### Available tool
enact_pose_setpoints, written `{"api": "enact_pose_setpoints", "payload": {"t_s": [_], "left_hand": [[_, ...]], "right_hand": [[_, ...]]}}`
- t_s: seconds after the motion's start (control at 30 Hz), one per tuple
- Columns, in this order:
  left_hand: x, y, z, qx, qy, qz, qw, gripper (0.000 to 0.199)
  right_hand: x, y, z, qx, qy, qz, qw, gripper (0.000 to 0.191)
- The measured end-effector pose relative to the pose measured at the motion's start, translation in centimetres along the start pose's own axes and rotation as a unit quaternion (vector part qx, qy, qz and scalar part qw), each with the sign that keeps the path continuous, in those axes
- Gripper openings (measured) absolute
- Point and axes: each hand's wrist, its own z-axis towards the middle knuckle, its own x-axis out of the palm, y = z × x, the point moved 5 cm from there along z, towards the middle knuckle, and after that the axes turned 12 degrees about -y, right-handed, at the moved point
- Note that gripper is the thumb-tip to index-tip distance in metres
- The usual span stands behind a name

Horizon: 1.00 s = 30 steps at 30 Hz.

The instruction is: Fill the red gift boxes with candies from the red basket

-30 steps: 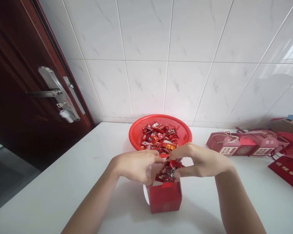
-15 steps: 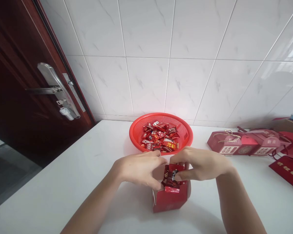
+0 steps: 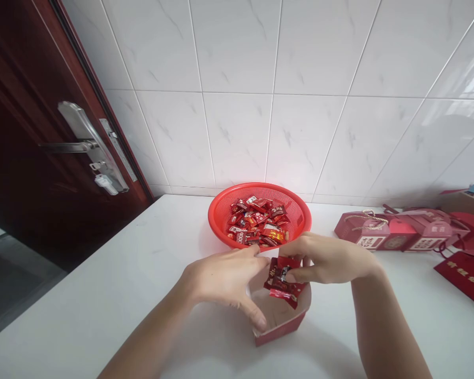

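Observation:
A small red cardboard box (image 3: pixel 282 332) stands on the white table with its top open, tilted so its pale inside shows. My left hand (image 3: pixel 225 281) grips its left side, thumb at the near left corner and fingers towards the far rim. In my right hand (image 3: pixel 319 263) a few red-wrapped candies (image 3: pixel 280 276) are pinched over the box opening. Just behind both hands sits a red plastic basket (image 3: pixel 217 223) with many wrapped candies (image 3: pixel 256 218) in it. My right fingertips are partly hidden behind the candies.
Pink and red gift boxes (image 3: pixel 395 234) with cord handles stand at the right, beside a dark red box (image 3: pixel 464 276) with gold lettering. A tiled wall (image 3: pixel 237 137) closes off the back of the table. A brown door (image 3: pixel 31 131) with keys is at the left.
The box has tipped so more of its inside shows. My right hand and the candies have shifted slightly up and right. My left thumb is lower, at the near corner.

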Motion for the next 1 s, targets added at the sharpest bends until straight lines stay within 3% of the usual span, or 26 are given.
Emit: {"api": "enact_pose_setpoints", "payload": {"t_s": [0.23,0.6,0.73,1.0], "left_hand": [[0.1,-0.5,-0.2,0.001,-0.006,-0.019,1.0,0.072],[0.1,-0.6,-0.6,-0.002,-0.005,-0.03,1.0,0.073],[0.3,-0.3,-0.5,-0.002,-0.01,-0.032,0.999,0.07],[0.2,-0.6,-0.5,0.002,-0.005,-0.004,1.0,0.076]], "right_hand": [[1.2,1.3,0.2,0.018,0.035,-0.018,0.999,0.003],[3.3,2.4,0.8,0.003,0.084,-0.051,0.995,0.03],[4.5,2.9,1.3,-0.041,0.097,-0.073,0.992,0.015],[5.2,1.9,1.8,0.005,0.091,-0.108,0.99,0.01]]}}
